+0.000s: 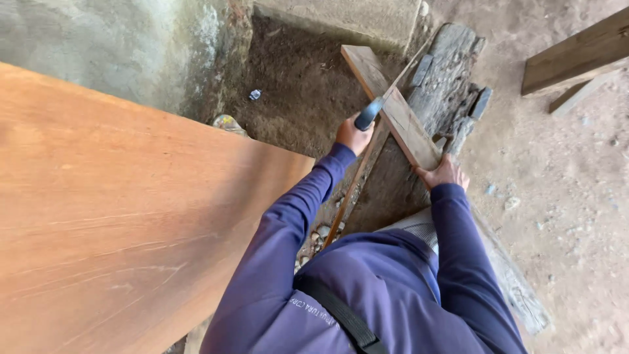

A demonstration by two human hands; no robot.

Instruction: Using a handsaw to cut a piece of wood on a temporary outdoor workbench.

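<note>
1. Our left hand (354,136) is closed tight around the dark handle of a saw (386,98).
2. Its thin blade runs up and away from us, slanting across a wooden plank (393,111).
3. Our right hand (445,174) lies flat on the near end of that plank, fingers spread and pressing down. It is not wrapped around anything.
4. We see the plank lying at a slant on an old grey beam (452,85), rough and cracked, that rests on the dirt floor (557,183).
5. A thin wooden strip (354,190) runs down from under our left hand toward our body.
6. We wear a purple long-sleeved top (367,282) with a dark strap across it.
7. On our left, a big orange-brown wood sheet (118,216) fills much of the view.
8. Far off at the top right lies another thick board (576,56), well apart from our hands.
9. Small stones sit on the ground near the thin strip.
</note>
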